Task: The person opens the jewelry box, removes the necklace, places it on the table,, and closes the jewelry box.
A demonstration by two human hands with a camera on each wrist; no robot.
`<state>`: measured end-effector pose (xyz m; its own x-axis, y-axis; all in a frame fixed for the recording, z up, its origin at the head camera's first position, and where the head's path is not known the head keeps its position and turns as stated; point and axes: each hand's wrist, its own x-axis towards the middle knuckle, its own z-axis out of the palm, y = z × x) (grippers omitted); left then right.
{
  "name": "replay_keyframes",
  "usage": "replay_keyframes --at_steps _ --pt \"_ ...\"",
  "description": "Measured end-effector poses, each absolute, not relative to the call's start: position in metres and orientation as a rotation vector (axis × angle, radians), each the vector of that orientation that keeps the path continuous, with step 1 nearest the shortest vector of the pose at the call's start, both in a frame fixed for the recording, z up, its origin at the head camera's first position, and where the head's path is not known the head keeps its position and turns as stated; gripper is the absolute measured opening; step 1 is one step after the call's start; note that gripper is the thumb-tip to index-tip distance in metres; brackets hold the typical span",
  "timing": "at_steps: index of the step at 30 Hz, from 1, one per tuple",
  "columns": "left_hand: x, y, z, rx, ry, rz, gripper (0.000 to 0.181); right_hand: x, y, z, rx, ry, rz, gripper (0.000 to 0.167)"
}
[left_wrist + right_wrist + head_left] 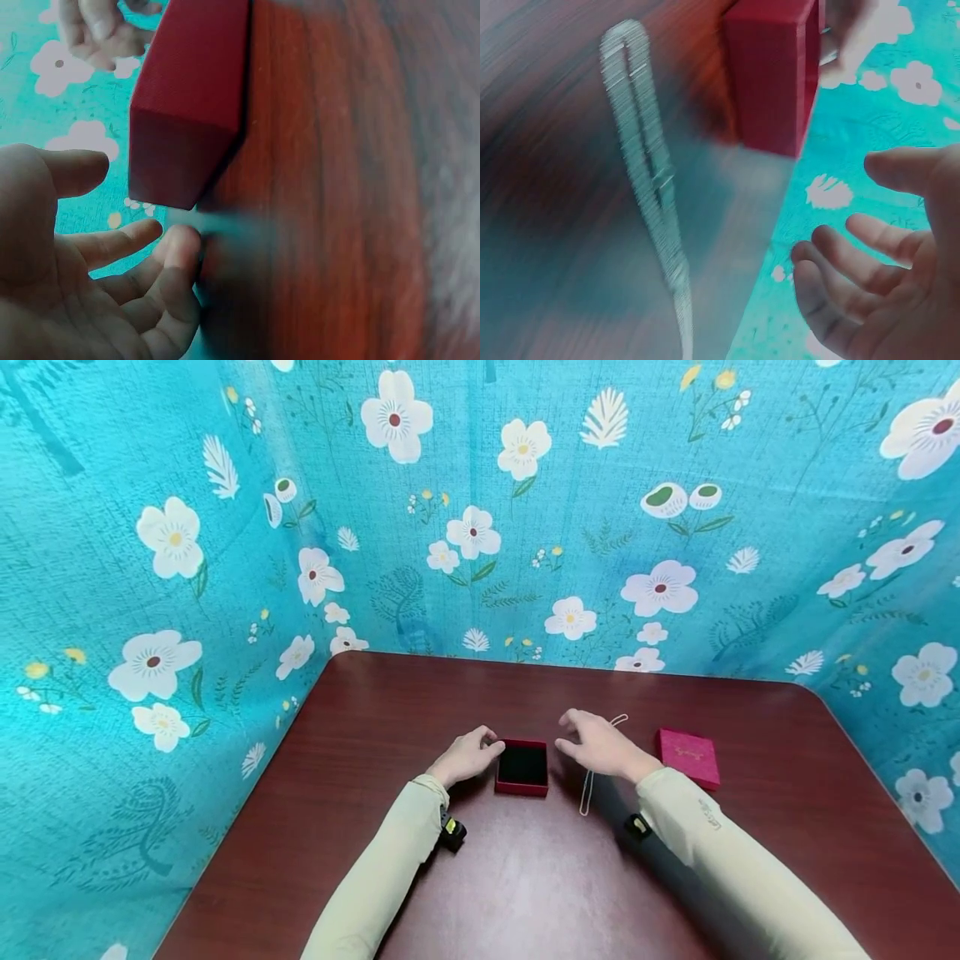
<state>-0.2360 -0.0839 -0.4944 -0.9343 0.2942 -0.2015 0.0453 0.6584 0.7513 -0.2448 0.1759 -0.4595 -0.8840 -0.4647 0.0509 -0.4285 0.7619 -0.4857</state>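
Observation:
A small red box point(521, 789) with a black lining point(522, 765) sits uncovered on the table. My left hand point(467, 755) is at its left side, fingers loosely bent and holding nothing; in the left wrist view a gap shows between thumb and box. To the right of the box, my right hand point(600, 745) hovers over the table with its fingers relaxed and apart. Beneath it lies a thin, pale silvery chain point(641, 127), stretched out in a long narrow loop; the hand hides its middle in the head view.
A red square lid point(688, 757) with gold lettering lies right of my right hand. The dark reddish-brown table point(510, 885) ends at a turquoise floral cloth point(480, 593) hanging behind and at the sides.

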Motion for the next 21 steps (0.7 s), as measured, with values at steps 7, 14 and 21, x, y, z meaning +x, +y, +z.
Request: replay_keyframes --at_steps 7,14,21 --pt "-0.238 -0.091 -0.489 0.315 2.614 1.160 0.042 -0.240 0.209 -0.464 -0.769 2.962 -0.720 0.037" --pt "-0.241 -0.102 -0.487 0.367 2.665 1.102 0.051 -0.240 0.244 -0.465 -0.731 3.021 -0.688 0.035" --pt "-0.240 -0.104 -0.487 0.421 2.631 1.119 0.054 -0.238 0.288 -0.461 -0.692 3.060 -0.584 0.036"
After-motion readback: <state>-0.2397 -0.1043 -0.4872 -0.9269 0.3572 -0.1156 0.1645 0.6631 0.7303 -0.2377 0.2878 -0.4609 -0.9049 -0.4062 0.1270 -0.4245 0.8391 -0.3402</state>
